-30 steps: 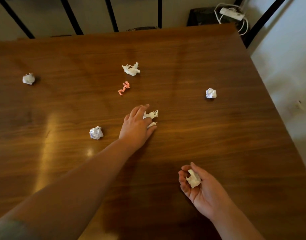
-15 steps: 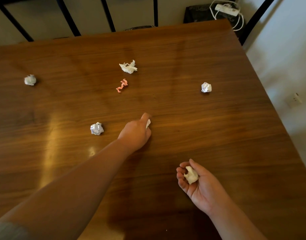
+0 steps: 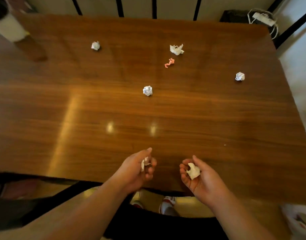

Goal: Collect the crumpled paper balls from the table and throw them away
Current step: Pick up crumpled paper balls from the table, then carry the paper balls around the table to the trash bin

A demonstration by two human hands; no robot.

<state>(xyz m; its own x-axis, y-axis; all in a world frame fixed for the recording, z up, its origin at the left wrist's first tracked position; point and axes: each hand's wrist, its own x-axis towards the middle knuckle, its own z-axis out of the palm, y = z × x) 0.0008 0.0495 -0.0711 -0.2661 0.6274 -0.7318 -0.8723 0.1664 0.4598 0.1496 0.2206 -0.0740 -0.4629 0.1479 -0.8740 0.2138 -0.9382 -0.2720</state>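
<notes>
My left hand is over the near table edge, fingers closed on a white crumpled paper. Beside it my right hand is palm up and cupped around another white paper ball. On the brown wooden table lie more pieces: a white ball in the middle, one at the far left, one at the right, a looser white wad at the back, and a small pink scrap just in front of that wad.
A white cylinder stands off the table's far left corner. A power strip with white cable lies on the floor at the back right. Black bars run behind the table. My shoes show below its near edge.
My left hand closed on the paper near the table's middle and drew back with it to the near edge beside my right hand. The camera view pulled back and shifted.
</notes>
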